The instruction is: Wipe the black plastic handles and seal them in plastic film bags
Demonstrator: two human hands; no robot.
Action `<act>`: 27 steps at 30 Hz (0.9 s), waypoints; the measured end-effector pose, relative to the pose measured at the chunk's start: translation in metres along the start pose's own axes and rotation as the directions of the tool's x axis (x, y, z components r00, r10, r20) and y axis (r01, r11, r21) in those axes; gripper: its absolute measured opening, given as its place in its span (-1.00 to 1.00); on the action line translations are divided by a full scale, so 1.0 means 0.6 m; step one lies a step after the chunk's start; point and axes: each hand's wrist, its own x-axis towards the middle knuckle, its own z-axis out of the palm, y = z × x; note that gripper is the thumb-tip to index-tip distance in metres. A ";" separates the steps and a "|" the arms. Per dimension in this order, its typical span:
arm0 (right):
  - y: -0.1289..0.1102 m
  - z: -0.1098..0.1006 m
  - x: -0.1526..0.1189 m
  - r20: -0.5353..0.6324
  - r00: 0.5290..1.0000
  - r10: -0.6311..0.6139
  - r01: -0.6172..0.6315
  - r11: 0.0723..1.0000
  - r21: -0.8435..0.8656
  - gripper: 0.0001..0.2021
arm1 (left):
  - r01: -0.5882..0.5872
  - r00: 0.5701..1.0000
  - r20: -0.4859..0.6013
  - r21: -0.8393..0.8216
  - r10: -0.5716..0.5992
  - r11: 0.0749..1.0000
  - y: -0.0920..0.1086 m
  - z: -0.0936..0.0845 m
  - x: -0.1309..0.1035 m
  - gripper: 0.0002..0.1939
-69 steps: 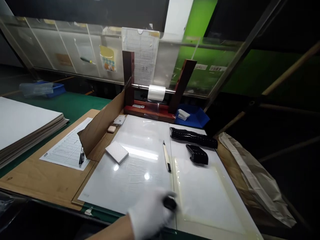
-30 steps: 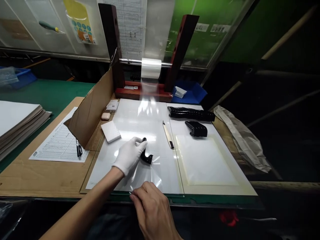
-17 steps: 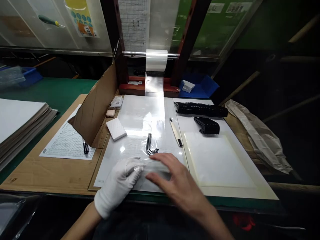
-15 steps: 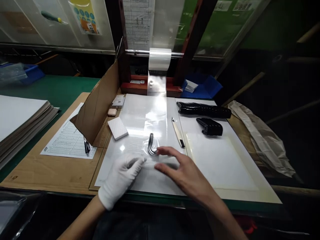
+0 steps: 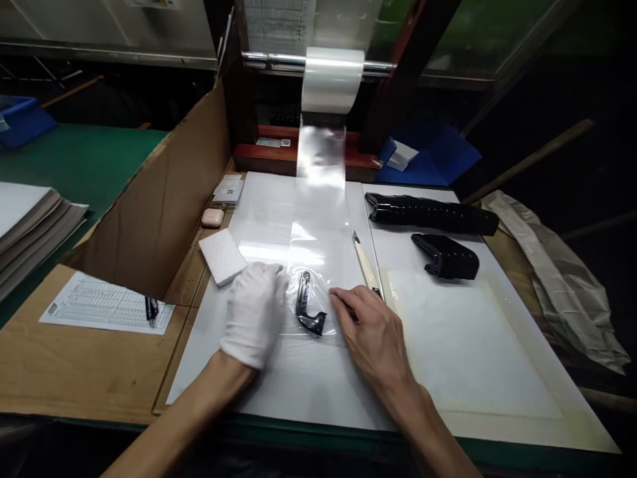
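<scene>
Nearest the counter's [image 5: 124, 149] front edge, two bare-armed hands face each other over a white sheet [image 5: 298, 392]. The gloved left hand [image 5: 255, 312] has its fingers curled in, blurred, so whether it grips film cannot be told. The right hand [image 5: 371, 325], ungloved, has thumb and forefinger drawn together at the film's right side; whether film lies between them is also unclear.

Between them lies a black hook-shaped part [image 5: 301, 302] amid glossy clear film [image 5: 318, 242]. Crowding the work, a white foam block [image 5: 222, 257] sits right by the left hand, and a craft knife [image 5: 365, 259] points away with its handle end at the right hand.

Toward the left front corner is a printed form [image 5: 107, 302] with pens [image 5: 150, 310], partly hidden by a standing cardboard panel [image 5: 159, 192]. Along the right edge are a short stack of black parts [image 5: 448, 257] and, beyond, a longer row [image 5: 432, 214].

At the back edge, the film roll [image 5: 332, 79] hangs on a rod above a red base [image 5: 308, 156], left of a blue bin [image 5: 430, 156].
</scene>
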 end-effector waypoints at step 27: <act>0.030 -0.065 -0.184 -0.172 0.863 0.474 -0.243 0.690 0.682 -0.71 | 0.660 0.746 0.665 -0.746 0.040 0.087 0.198 -0.089 -0.085 -0.50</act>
